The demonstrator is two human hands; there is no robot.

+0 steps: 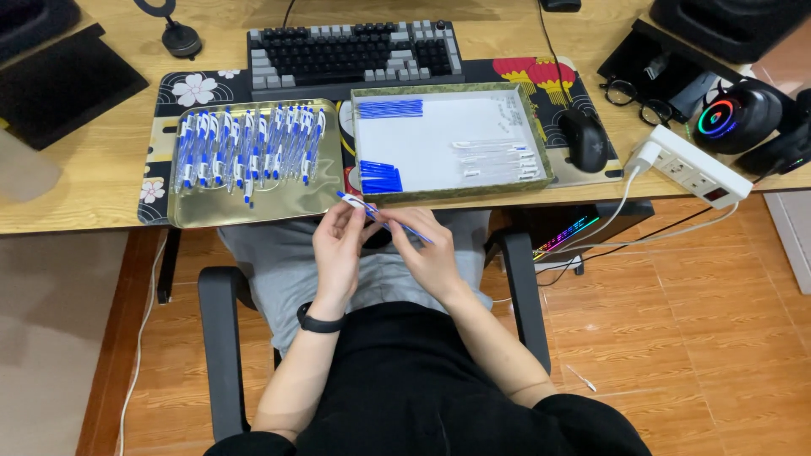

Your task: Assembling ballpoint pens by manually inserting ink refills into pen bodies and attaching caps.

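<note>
A slim blue-and-white pen (380, 217) lies slantwise between the two hands, just near of the tabletop (101, 181) edge and above the person's lap. The left hand (338, 249) pinches its white upper end with the fingers closed on it, while the right hand (432, 253) grips the thin blue part lower down, fingers curled tight around it. It looks like an assembly step in hand: one part of the pen is being fitted into or onto the other, and the next move seems to call for keeping the two pieces in line and pushing them together without bending the thin shaft. Just beyond the hands, on the left, a shiny gold metal tray (203, 209) carries a row of like pens (249, 148), smooth plastic, lying side by side. To the right of it stands a shallow box (545, 165) with a green patterned rim and a white floor, holding two bunches of thin blue refills (380, 177) and a few white barrels (498, 160). Farther off sit a dark keyboard (355, 55), a black mouse (585, 139), a white power strip (697, 165) and headphones (739, 114).
</note>
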